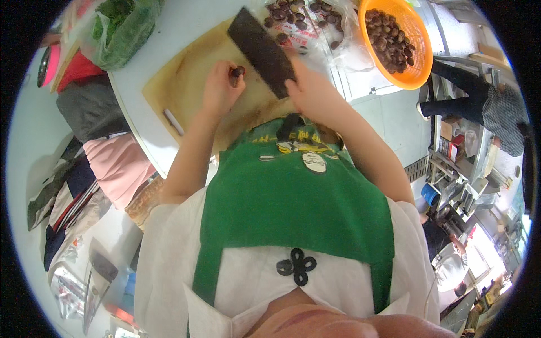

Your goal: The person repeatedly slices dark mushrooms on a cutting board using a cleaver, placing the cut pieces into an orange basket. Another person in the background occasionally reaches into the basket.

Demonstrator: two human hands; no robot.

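Observation:
Over a worn yellowish cutting board (186,72), my left hand (223,86) holds a small dark brown mushroom cap (238,71) between thumb and fingers. My right hand (310,91) grips a dark, broad-bladed cleaver (262,50) near its lower end; the handle is hidden by the hand. The blade is tilted, to the right of the mushroom and apart from it. Beyond the cleaver, many similar dark caps (279,14) lie on a clear plastic bag (310,40) with red print.
An orange plastic basket (424,63) of brown mushroom pieces stands at the upper right. A plastic bag of leafy greens (122,46) lies at the upper left. Clothes (118,164) hang beside the table's left edge. Several people (503,114) are farther off at the right.

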